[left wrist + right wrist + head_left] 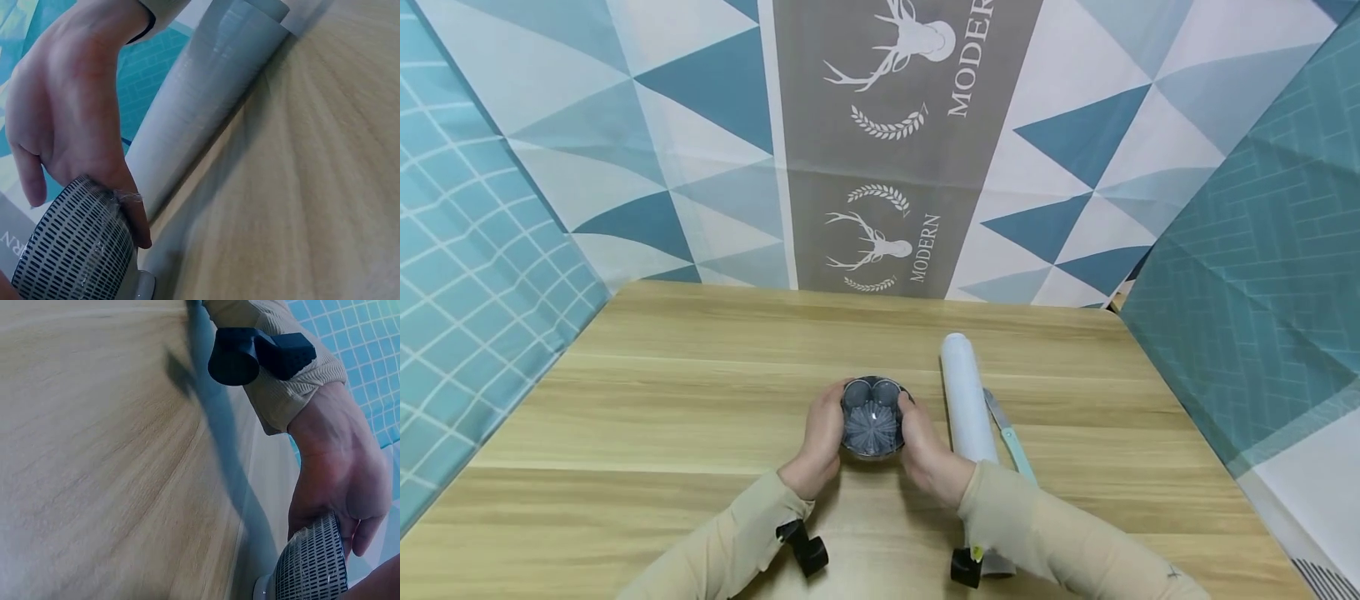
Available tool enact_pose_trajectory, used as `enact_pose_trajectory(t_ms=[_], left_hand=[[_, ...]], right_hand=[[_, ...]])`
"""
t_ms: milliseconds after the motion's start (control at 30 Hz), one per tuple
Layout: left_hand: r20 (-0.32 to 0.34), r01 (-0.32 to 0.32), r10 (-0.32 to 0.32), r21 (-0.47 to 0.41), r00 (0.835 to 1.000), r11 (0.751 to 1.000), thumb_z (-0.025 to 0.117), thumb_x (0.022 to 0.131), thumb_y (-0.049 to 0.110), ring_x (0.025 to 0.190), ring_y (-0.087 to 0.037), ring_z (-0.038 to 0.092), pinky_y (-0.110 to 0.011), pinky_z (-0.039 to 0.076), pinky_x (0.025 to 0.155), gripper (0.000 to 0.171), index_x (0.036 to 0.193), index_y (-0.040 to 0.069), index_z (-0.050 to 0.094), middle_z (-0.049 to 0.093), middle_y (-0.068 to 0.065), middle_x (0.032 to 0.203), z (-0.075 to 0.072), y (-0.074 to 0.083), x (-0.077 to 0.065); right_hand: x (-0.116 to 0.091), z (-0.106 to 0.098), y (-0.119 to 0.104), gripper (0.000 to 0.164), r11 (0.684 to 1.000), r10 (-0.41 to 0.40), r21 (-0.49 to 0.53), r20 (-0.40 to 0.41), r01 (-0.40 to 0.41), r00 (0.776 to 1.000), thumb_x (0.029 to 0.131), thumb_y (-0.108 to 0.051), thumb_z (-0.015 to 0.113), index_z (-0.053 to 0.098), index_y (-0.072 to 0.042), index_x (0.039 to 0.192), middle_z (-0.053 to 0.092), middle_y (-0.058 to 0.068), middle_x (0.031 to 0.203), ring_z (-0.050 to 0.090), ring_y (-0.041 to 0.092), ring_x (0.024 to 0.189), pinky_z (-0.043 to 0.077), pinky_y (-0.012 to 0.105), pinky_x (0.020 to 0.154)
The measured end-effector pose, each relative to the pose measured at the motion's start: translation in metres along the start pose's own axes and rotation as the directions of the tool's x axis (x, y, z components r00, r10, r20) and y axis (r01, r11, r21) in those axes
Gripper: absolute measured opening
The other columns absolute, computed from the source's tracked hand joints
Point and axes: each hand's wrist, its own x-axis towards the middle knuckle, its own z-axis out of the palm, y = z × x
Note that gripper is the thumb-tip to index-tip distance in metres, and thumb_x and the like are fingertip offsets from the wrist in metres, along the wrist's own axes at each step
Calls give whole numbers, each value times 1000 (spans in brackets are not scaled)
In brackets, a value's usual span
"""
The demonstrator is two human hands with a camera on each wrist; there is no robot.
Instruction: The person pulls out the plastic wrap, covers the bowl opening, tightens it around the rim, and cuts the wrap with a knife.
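Observation:
Between my two hands is a round bowl (871,433), its outside white with rows of short dark dashes in both wrist views. Clear film clings to the bowl's side (78,250). Inside the bowl, the head view shows two grey round shapes at the far side and a radiating pattern nearer me. My left hand (822,433) grips the left side. On the right side my right hand (928,442) holds it, thumb at the rim. The fingers beneath are partly hidden. Whether the bowl's foot touches the table, I cannot tell.
A roll of clear plastic wrap (966,400) lies lengthwise just right of my right hand, partly under the forearm. Beside it is a knife with a mint-green handle (1017,450). The wooden table (700,400) meets patterned cloth walls at the back and sides.

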Motion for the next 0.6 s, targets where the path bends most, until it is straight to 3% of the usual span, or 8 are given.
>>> enact_pose_trajectory(t_ms=[267, 467, 600], left_hand=[[85, -22, 14, 93, 996, 995, 26, 99, 25, 137, -33, 15, -47, 9, 111, 48, 140, 1, 29, 24, -15, 148, -6, -2, -4], [85, -65, 52, 167, 995, 984, 31, 98, 24, 135, -32, 23, -47, 15, 110, 45, 136, 2, 37, 32, -15, 144, -14, 1, -2], [62, -170, 160, 222, 985, 960, 38, 95, 15, 131, -31, 31, -45, 21, 109, 38, 128, 2, 47, 41, -14, 139, -19, 9, 2]], right_hand=[[-3, -1, -4, 59, 997, -1, -77, -1, 1, 1000, 98, -28, 26, 5, 7, 142, 3, 24, 149, -1, 38, 137, 3, 47, 111], [-4, -9, -4, 80, 994, 21, -110, 24, -18, 999, 94, -45, 34, -8, 5, 142, -11, 25, 148, -12, 39, 135, -4, 52, 109], [-9, -14, -14, 79, 986, 72, -153, 57, -63, 996, 95, -41, 35, -13, 0, 142, -17, 23, 148, -15, 40, 134, -7, 58, 105]])
